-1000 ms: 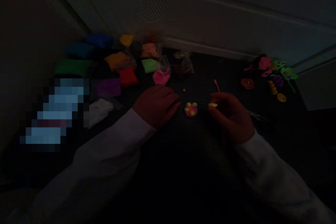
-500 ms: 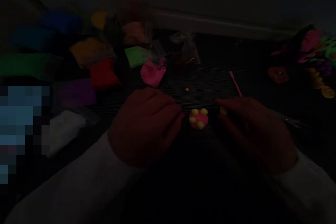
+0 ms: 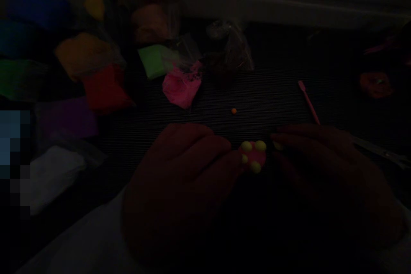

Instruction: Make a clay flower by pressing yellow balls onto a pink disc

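Note:
The scene is very dark. A small pink clay piece (image 3: 258,159) carries several yellow clay balls on its top. My left hand (image 3: 186,180) is closed, with its fingertips at the left edge of this piece, covering part of that edge. My right hand (image 3: 334,171) is just right of the piece, pinching a loose yellow clay ball (image 3: 278,145) between thumb and forefinger. The ball is partly hidden by the fingers. A tiny orange clay ball (image 3: 234,111) lies on the dark table beyond the pink piece.
A pink modelling tool (image 3: 308,102) and scissors (image 3: 385,153) lie near my right hand. To the left are bags of clay: pink (image 3: 181,89), light green (image 3: 156,61), red (image 3: 105,90), white (image 3: 58,175). An orange-red clay object (image 3: 375,84) sits at right.
My left fingertips have come up against the pink clay piece, where there was a gap before. My right hand keeps its yellow ball. The view has shifted closer and darkened.

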A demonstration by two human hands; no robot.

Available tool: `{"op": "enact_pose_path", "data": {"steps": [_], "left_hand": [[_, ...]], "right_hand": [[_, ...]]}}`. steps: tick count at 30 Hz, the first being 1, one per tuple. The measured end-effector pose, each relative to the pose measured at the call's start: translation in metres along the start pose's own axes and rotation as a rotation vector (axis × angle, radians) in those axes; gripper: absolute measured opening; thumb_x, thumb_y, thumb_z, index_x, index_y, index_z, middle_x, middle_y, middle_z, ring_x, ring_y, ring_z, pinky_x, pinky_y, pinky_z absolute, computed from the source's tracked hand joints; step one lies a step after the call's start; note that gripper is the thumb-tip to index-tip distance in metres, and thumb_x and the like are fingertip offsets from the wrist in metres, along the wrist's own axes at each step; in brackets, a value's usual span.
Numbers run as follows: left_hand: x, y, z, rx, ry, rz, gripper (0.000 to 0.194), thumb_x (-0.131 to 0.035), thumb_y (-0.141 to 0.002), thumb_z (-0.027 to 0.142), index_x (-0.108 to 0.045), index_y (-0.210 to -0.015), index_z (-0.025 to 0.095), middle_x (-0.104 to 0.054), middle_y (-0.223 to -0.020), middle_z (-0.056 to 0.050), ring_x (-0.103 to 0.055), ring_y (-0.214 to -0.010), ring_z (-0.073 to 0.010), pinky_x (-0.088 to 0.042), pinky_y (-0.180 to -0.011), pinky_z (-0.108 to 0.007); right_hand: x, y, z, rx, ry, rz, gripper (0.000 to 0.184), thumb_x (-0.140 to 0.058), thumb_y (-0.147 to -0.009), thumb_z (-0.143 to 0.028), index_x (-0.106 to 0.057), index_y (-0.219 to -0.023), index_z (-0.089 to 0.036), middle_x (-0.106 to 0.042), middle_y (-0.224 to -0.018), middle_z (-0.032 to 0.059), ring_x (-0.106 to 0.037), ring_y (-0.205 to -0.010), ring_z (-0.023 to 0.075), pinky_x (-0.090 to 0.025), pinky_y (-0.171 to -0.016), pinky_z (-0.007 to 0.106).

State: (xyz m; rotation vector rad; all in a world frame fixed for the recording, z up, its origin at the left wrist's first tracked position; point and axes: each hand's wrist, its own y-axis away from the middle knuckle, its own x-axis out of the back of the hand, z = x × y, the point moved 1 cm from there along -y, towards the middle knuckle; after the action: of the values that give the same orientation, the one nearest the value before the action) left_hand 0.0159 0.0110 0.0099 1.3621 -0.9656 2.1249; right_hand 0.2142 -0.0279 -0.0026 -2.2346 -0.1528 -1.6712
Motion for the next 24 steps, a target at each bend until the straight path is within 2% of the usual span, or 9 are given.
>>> {"op": "enact_pose_path", "data": {"steps": [5, 10, 16, 24], "left_hand": [[0.001, 0.0, 0.001, 0.013, 0.014, 0.027, 0.015, -0.047, -0.079, 0.028, -0.061, -0.077, 0.022, -0.063, -0.071, 0.001, -0.054, -0.068, -0.0149, -0.044, -0.06, -0.033], [0.001, 0.002, 0.001, 0.027, 0.031, 0.016, 0.012, -0.053, -0.075, 0.03, -0.06, -0.074, 0.021, -0.061, -0.069, 0.0, -0.053, -0.068, -0.0158, -0.044, -0.06, -0.034], [-0.001, 0.003, 0.001, 0.045, 0.0, 0.015, 0.012, -0.052, -0.075, 0.031, -0.06, -0.08, 0.023, -0.061, -0.072, 0.0, -0.053, -0.073, -0.0171, -0.043, -0.064, -0.035], [-0.003, 0.003, 0.0, 0.011, -0.024, 0.029, 0.015, -0.058, -0.071, 0.031, -0.061, -0.082, 0.021, -0.061, -0.071, -0.001, -0.052, -0.07, -0.0172, -0.044, -0.06, -0.035]], "right_hand": [[0.01, 0.0, -0.008, -0.002, -0.021, 0.05, 0.023, -0.054, -0.074, -0.023, -0.056, -0.097, -0.022, -0.056, -0.094, 0.0054, -0.052, -0.085, 0.0178, -0.041, -0.071, 0.035], [0.012, 0.001, -0.017, 0.07, -0.042, 0.056, 0.017, -0.057, -0.073, -0.029, -0.059, -0.09, -0.024, -0.057, -0.08, 0.0025, -0.051, -0.074, 0.0151, -0.037, -0.067, 0.035], [0.008, -0.002, -0.019, 0.07, -0.072, 0.057, 0.015, -0.058, -0.073, -0.029, -0.06, -0.087, -0.024, -0.061, -0.075, 0.0002, -0.051, -0.069, 0.0142, -0.033, -0.069, 0.036], [0.007, -0.001, -0.018, 0.075, 0.044, 0.014, 0.018, -0.057, -0.073, -0.037, -0.059, -0.087, -0.026, -0.063, -0.075, -0.0007, -0.051, -0.07, 0.0165, -0.027, -0.07, 0.037]]}}
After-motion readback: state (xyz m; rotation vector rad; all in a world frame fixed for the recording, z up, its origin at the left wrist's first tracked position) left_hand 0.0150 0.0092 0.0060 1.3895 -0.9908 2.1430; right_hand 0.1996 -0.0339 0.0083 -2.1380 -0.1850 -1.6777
